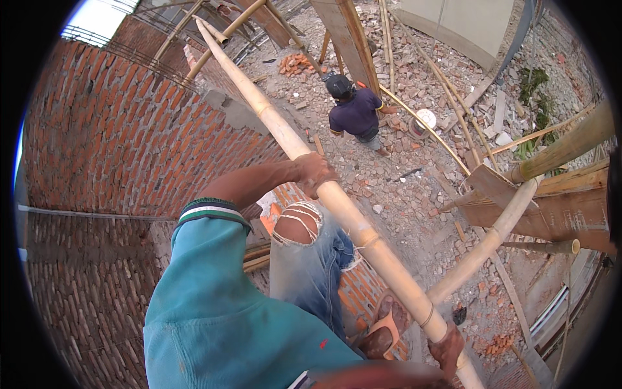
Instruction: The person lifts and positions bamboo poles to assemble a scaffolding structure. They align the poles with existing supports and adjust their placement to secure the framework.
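A long bamboo pole point(366, 243) runs slantwise across the view, from the far upper left down to the lower right. My left hand point(315, 174) is wrapped around it near its middle. Lower down, close to the bottom edge, my right hand point(447, 350) grips the same pole. A wire or cord loop circles the pole just above the right hand. There a second bamboo pole point(492, 246) meets or passes it; whether they are tied together I cannot tell. My knee in torn jeans point(311, 272) is bent beneath the pole, and a sandalled foot point(382, 334) rests on brickwork.
A brick wall point(129, 129) rises on the left. Far below, a person in a dark shirt point(356, 115) stands on rubble-strewn ground point(389, 188) beside a white bucket point(424, 121). Wooden boards point(551, 211) and a thick bamboo pole point(570, 146) stand at the right.
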The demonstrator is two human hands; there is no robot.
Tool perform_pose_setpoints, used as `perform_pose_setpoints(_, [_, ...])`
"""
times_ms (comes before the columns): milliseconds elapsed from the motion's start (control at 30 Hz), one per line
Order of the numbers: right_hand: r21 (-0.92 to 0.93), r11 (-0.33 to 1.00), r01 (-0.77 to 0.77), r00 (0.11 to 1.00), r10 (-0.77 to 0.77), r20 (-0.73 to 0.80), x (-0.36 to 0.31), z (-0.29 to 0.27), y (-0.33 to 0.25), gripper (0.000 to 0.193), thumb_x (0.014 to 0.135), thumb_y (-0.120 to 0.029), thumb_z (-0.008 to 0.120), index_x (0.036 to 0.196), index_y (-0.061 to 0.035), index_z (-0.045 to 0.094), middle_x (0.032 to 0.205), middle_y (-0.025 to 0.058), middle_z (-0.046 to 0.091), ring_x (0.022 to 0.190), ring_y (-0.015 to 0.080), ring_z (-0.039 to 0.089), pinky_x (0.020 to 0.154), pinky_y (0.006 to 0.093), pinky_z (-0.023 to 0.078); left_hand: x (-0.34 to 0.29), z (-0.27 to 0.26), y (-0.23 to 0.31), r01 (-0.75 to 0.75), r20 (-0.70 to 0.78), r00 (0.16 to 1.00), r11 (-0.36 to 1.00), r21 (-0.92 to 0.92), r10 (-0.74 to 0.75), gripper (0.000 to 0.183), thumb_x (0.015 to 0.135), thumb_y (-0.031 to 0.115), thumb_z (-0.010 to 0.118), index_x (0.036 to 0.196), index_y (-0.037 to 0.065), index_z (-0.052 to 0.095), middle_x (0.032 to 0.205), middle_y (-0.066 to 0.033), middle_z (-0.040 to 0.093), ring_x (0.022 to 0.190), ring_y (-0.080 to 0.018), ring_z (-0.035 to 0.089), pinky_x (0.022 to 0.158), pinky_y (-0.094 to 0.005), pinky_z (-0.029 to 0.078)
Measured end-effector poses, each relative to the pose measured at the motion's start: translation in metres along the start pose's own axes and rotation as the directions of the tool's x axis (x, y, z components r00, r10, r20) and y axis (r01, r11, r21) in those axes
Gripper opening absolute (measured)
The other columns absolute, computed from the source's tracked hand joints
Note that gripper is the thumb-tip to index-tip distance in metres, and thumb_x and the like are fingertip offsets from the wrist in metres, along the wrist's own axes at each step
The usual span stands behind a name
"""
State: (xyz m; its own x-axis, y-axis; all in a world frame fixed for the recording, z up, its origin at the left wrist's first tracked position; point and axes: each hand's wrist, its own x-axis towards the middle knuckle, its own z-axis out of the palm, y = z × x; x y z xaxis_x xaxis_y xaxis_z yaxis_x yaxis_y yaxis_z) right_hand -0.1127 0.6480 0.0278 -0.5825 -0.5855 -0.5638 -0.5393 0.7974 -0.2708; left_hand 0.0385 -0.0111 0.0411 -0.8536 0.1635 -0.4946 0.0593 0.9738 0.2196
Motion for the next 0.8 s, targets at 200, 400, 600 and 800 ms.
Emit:
perform_pose_setpoints(200, [0.062,0.998,-0.024,1.000,0.024,-0.006,-0.007,0.000,0.001,0.039,0.072,-0.023,0.076,0.108,-0.0120,0.065,0.102,0.0163,0.069,0.096,0.0377,0.068,0.080,0.0495,0.055,-0.007,0.022,-0.017,-0.148,-0.229,0.961,0.988,0.043,0.154,0.052,0.057,0.042,0.082,0.095,0.011,0.065,0.090,-0.0140,0.068,0.085,-0.0348,0.069,0.077,-0.0471,0.055])
perform_pose_setpoints(400, [0.059,0.998,0.001,0.999,0.001,-0.041,-0.016,0.001,-0.003,0.050,0.073,-0.023,0.075,0.119,-0.0139,0.059,0.103,0.0119,0.066,0.099,0.0339,0.068,0.079,0.0483,0.055,-0.012,0.024,-0.018,-0.185,-0.255,0.945,0.978,0.096,0.204,0.061,0.061,0.044,0.080,0.109,0.008,0.068,0.094,-0.0150,0.072,0.086,-0.0387,0.071,0.075,-0.0517,0.056])
perform_pose_setpoints(600, [0.068,0.998,0.008,0.998,-0.004,-0.066,-0.014,0.001,-0.003,0.057,0.066,-0.025,0.081,0.118,-0.0160,0.060,0.100,0.0092,0.066,0.098,0.0330,0.068,0.079,0.0486,0.055,0.018,0.038,-0.039,-0.200,-0.315,0.923,0.975,0.095,0.220,0.062,0.062,0.047,0.079,0.108,0.008,0.068,0.093,-0.0142,0.071,0.086,-0.0375,0.070,0.076,-0.0506,0.055])
perform_pose_setpoints(800, [0.035,0.999,0.012,0.996,-0.009,-0.088,-0.015,0.008,-0.003,0.062,0.063,-0.028,0.084,0.119,-0.0161,0.059,0.099,0.0081,0.066,0.099,0.0320,0.068,0.078,0.0480,0.055,0.041,0.040,-0.036,-0.214,-0.349,0.907,0.972,0.097,0.234,0.062,0.062,0.051,0.079,0.106,0.008,0.068,0.093,-0.0135,0.070,0.086,-0.0364,0.069,0.077,-0.0496,0.054])
